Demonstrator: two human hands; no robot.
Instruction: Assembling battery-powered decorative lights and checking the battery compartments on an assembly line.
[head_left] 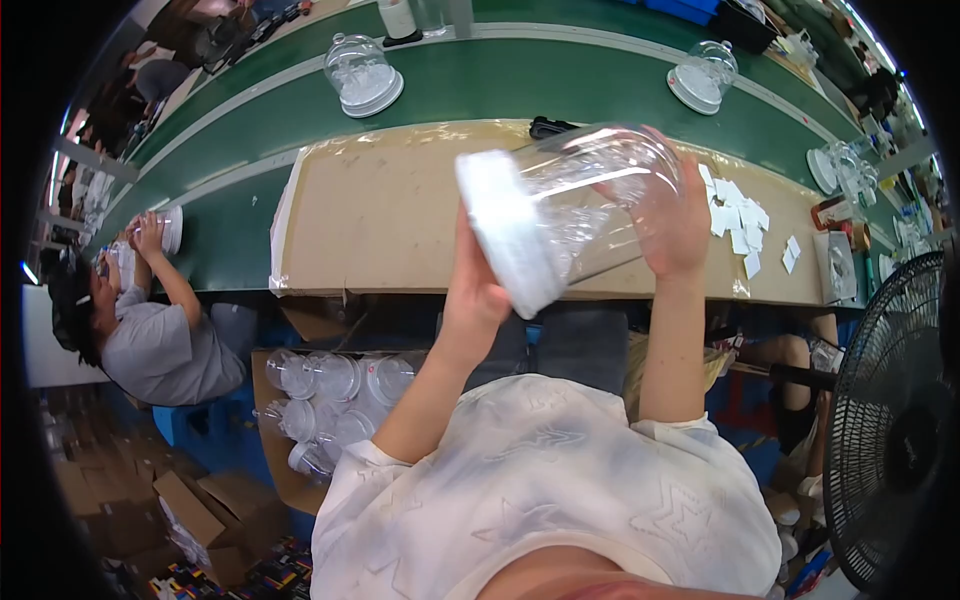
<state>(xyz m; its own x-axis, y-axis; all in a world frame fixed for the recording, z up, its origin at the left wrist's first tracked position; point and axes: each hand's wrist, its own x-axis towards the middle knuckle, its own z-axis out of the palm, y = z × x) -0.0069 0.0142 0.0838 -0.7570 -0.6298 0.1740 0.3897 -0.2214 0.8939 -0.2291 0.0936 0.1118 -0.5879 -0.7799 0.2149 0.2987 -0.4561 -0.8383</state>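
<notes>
Both my hands hold up a clear plastic dome (600, 195) with a white round base (505, 235), tilted on its side above the brown cardboard-covered worktop (380, 215). My left hand (478, 285) grips the white base from below. My right hand (680, 225) cups the rounded clear top. White crumpled material shows inside the dome.
Two more domes (363, 76) (703, 77) and a third dome (840, 165) sit on the green conveyor belt (500, 85) behind. White paper squares (745, 225) lie at the worktop's right. A box of clear domes (330, 400) stands below left. A person (150, 330) works at left. A black fan (895, 420) stands at right.
</notes>
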